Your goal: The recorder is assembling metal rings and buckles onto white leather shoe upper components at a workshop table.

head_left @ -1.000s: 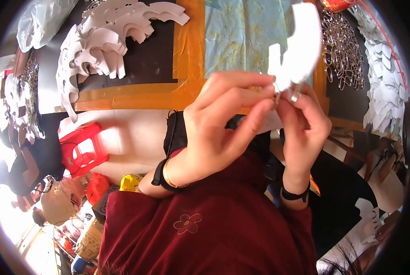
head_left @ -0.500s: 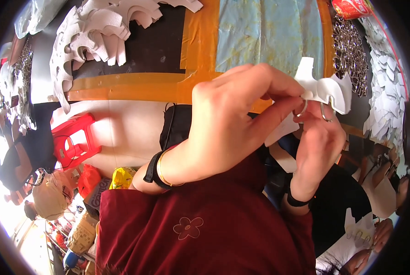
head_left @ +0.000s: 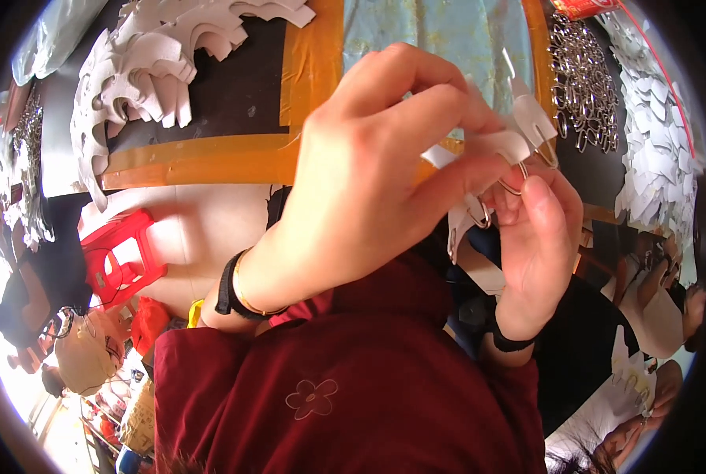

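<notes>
My left hand [head_left: 392, 158], closed in a pinch, grips a white cut-out piece [head_left: 534, 118] of thin, bendy sheet over the table's near edge. Bright metal loops hang in this piece; another lobe of it [head_left: 465, 217] shows below my left fingers with a loop [head_left: 480, 212] through it. Just right of and below the pinch is my right hand [head_left: 538, 237], its thumb and fingers curled around a metal loop [head_left: 514, 185] at the piece's edge. My fingers hide the middle of the piece.
A heap of metal loops [head_left: 582, 83] lies at the table's right, beside overlapping white pieces [head_left: 657, 134]. More off-white cut-outs [head_left: 144, 67] lie far left. A red stool [head_left: 124, 257] stands below left. At lower right, another person's hand [head_left: 665, 387] is by a white piece with loops.
The white piece has turned and bent, and a lobe with a loop now shows below my left hand. My left hand has shifted slightly left and up; my right hand's thumb has come into view.
</notes>
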Tool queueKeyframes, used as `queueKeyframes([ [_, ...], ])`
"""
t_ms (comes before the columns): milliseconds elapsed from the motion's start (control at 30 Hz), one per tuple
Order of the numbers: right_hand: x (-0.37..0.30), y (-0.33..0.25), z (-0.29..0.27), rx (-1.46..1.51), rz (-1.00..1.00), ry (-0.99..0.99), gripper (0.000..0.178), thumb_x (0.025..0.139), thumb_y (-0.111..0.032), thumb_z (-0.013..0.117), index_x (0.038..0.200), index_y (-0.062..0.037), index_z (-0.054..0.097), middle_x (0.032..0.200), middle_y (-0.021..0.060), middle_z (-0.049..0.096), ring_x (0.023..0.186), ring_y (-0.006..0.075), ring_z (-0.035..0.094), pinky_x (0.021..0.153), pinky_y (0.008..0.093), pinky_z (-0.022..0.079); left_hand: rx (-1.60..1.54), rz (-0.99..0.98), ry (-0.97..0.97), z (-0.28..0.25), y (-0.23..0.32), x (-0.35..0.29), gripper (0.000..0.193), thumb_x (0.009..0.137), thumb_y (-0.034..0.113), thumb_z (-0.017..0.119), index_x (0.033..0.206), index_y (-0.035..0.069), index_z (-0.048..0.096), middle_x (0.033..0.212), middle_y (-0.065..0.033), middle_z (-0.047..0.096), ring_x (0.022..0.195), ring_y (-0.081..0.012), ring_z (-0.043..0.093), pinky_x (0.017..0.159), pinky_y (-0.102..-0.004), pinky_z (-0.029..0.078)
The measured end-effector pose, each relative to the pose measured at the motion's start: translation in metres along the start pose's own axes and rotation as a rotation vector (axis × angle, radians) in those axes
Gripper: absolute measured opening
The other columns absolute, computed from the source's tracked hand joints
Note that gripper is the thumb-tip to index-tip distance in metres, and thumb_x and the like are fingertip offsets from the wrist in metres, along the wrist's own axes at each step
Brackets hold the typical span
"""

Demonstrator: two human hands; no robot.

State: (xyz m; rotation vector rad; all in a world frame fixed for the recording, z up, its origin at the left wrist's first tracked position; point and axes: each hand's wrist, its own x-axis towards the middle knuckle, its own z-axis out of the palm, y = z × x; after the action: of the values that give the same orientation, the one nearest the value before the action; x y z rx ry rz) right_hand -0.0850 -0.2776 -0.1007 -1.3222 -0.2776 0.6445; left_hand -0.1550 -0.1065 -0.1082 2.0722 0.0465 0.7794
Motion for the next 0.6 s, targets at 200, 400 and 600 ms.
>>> queueKeyframes([
  [200,0.011,-0.021,-0.001,0.227,0.177,-0.016,0.032,0.086,-0.026,0.056,0.091,0.0049,0.061,0.070,0.0013,0.053,0.064,0.0070,0.045,0.066,0.0252,0.043,-0.117,-0.051,-0.067,0.001,0.006,0.027,0.012,0.076,0.005,0.071,0.086,-0.001,0.066,0.098,-0.0096,0.063,0.086,-0.0164,0.061,0.080,-0.0240,0.046],
  [400,0.030,-0.036,-0.010,-0.128,-0.300,0.209,0.018,0.088,-0.013,0.056,0.088,0.0034,0.062,0.072,0.0012,0.053,0.066,0.0064,0.047,0.063,0.0215,0.041,-0.768,-0.575,-0.220,0.005,0.014,0.061,0.015,0.085,0.012,0.066,0.091,-0.001,0.065,0.087,-0.0039,0.064,0.079,-0.0081,0.060,0.072,-0.0210,0.048],
  [600,-0.008,-0.074,-0.006,-0.813,-0.888,0.300,0.024,0.084,-0.004,0.053,0.106,0.0038,0.061,0.062,0.0075,0.056,0.045,0.0157,0.049,0.043,0.0270,0.039,-0.933,-0.515,0.181,0.036,0.040,0.078,0.018,0.084,0.013,0.067,0.097,0.001,0.067,0.088,-0.0039,0.066,0.077,-0.0079,0.061,0.067,-0.0217,0.051],
])
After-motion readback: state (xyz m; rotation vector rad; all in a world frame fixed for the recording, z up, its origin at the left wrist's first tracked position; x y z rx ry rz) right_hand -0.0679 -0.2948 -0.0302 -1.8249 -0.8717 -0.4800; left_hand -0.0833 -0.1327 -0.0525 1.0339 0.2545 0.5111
